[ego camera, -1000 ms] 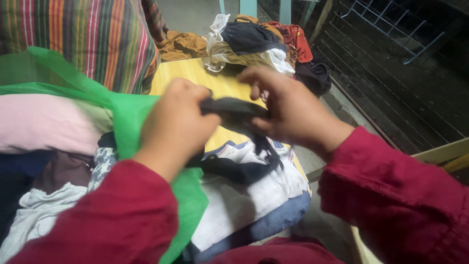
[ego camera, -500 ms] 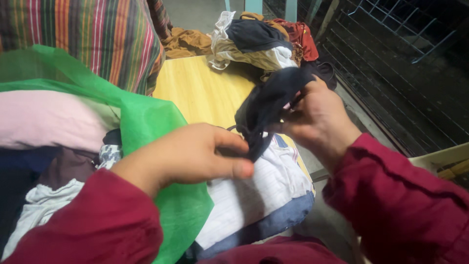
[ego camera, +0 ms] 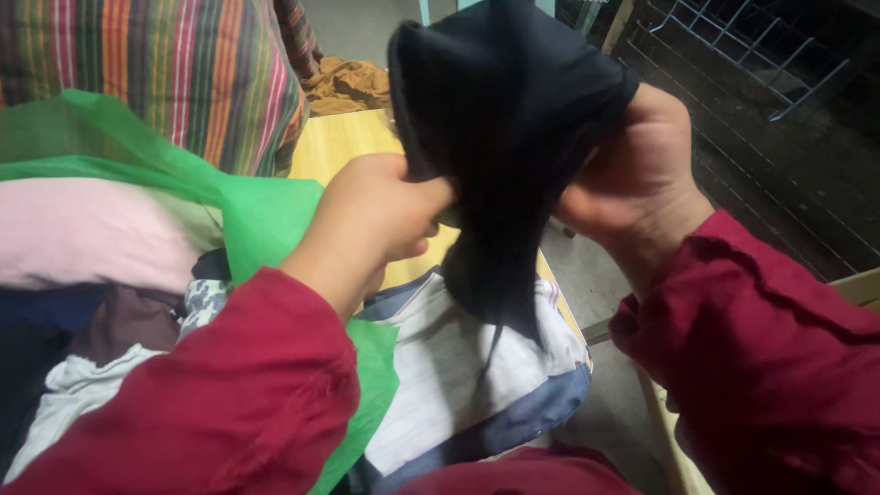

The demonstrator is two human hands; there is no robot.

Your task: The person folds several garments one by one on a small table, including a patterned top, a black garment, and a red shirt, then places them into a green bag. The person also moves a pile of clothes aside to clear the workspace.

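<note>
The dark garment [ego camera: 500,137] has gone from a small bunch at frame centre to a spread cloth at the top centre, now hiding the clothes pile behind. The right hand [ego camera: 632,179] rose to the upper right; the left hand [ego camera: 380,215] lifted to centre, gripping its edge.

Yellow wooden tabletop [ego camera: 344,147], centre frame: brown cloth [ego camera: 346,84] at its far edge, folded white-and-blue garment [ego camera: 458,385] at its near edge, green bag [ego camera: 266,220] at left.
</note>
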